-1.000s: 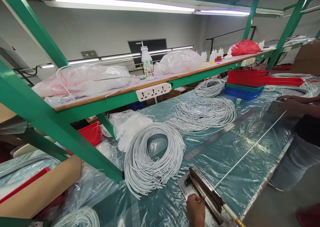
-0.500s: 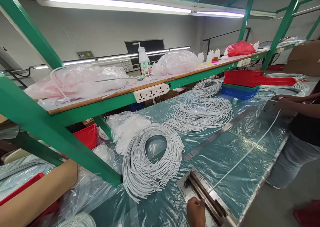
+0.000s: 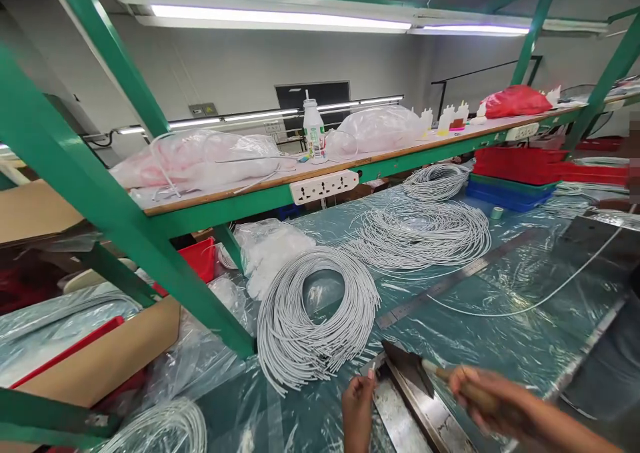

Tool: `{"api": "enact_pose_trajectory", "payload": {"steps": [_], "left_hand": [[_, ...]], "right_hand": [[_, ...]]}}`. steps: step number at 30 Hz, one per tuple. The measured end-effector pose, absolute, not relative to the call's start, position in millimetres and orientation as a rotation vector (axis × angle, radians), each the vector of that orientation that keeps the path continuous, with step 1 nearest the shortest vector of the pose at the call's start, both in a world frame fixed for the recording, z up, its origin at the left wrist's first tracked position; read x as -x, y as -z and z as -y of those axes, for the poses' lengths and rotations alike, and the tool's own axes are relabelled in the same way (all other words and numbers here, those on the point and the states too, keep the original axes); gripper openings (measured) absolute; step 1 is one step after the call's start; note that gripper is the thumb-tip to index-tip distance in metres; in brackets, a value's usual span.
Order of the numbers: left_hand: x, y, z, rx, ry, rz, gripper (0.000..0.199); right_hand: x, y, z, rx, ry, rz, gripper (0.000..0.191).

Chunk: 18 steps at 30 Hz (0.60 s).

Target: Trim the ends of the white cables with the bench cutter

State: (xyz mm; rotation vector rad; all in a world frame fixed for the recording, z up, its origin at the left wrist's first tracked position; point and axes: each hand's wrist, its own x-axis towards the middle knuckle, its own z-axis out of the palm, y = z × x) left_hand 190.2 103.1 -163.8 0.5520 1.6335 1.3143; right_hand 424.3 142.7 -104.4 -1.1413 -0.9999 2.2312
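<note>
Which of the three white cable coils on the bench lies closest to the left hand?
The big upright-oval coil, just beyond the left hand. The flatter middle coil and the small far coil lie further back toward the red trays.

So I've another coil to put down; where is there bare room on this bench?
Free: the plastic-covered strip between the steel ruler and the front edge, crossed only by one loose wire. Crowded: behind the ruler, wire coils lie side by side.

Grey wall (image 3: 225, 66) behind, with a dark screen (image 3: 313, 94) mounted on it. Long tube lights (image 3: 280, 16) glowing overhead. Green steel frame (image 3: 100, 193) carrying a wooden shelf (image 3: 350, 163) with a white socket strip (image 3: 324, 186) fixed along its front edge.
</note>
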Motion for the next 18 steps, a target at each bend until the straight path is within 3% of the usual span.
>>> {"api": "enact_pose_trajectory", "payload": {"steps": [2,6,13,18], "left_hand": [[-187,145,-104,-0.472,-1.327,-1.573,0.074],[-188,127,-104,-0.327,-1.290,-1.445,0.075],[-189,100,-94,-0.218,-1.321,-1.319,0.072],[-177,71,-90,-0.089,-1.459,-1.256,0.070]], "right_hand": [[-396,72,-180,1.012,-2.348,0.797,0.045],[-329,42,-256,1.062,-2.333,0.938,0.057],[-249,69,-315,1.342,-2.014,1.125,0.058],[-256,104,-252,1.211,-1.561,1.342,0.046]]}}
